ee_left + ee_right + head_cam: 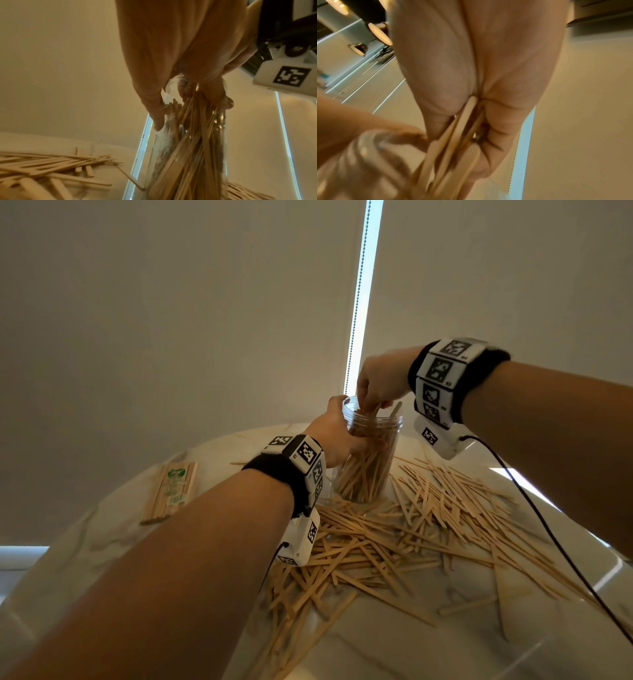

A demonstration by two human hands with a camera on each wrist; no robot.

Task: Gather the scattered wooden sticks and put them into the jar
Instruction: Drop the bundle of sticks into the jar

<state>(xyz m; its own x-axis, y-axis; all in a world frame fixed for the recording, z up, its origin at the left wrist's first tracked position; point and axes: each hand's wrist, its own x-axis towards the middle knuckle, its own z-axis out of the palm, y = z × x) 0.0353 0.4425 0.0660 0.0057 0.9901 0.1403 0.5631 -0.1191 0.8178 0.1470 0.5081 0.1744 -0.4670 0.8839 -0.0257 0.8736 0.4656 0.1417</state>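
A clear plastic jar (368,460) stands upright on the round marble table (394,642), part-filled with flat wooden sticks. My left hand (337,436) grips its upper wall, thumb and fingers wrapped round it; the left wrist view has that left hand (180,67) on the jar (185,148). My right hand (376,386) is above the jar's mouth, holding a small bundle of sticks (453,142) whose lower ends dip into the opening. A big heap of scattered sticks (394,539) covers the table in front of the jar and to its right.
A wrapped pack of sticks (169,491) lies at the table's left. A black cable (548,525) runs from my right wrist over the table's right side. A window blind and its bead chain (358,302) hang behind the table.
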